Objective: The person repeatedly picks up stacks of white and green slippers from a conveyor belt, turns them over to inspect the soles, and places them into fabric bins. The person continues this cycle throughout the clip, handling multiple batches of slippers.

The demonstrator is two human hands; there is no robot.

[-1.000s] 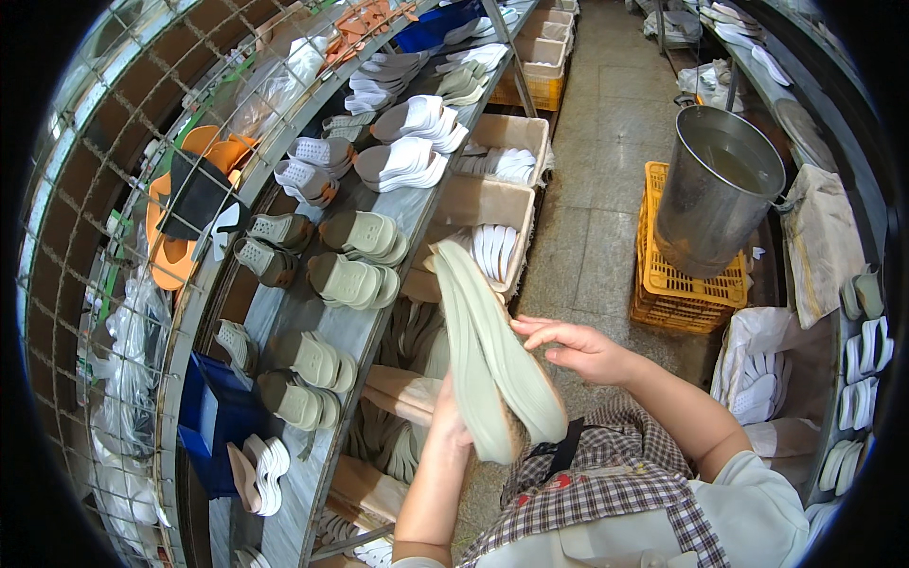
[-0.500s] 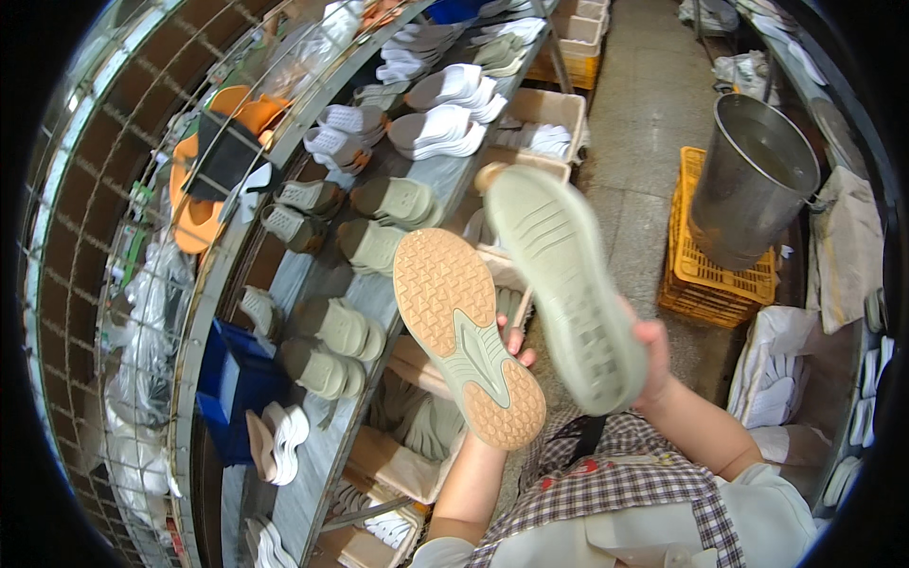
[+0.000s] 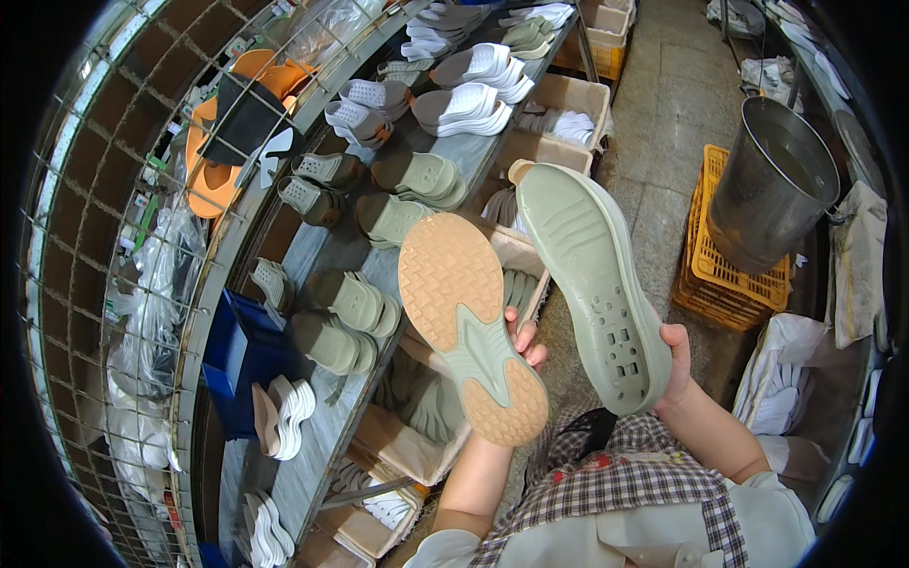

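My left hand is closed round a shoe sole, its underside facing me: tan textured pads at both ends on a pale green body. In my right hand is a second pale green shoe sole, showing its inner face with grooves and a cluster of square holes at the lower end. A bit of tan pokes out at its upper tip. The two soles are held side by side, slightly apart. Most of my left fingers are hidden behind the sole.
On the left a metal bench carries green soles and white soles, beside wire mesh and a blue bin. Lined baskets of soles stand below. At right, a metal bucket rests on yellow crates.
The right-hand sole has turned a little and shifted right, its holed inner face now sharp. The left-hand sole has barely moved; the surroundings have slid slightly right in view.
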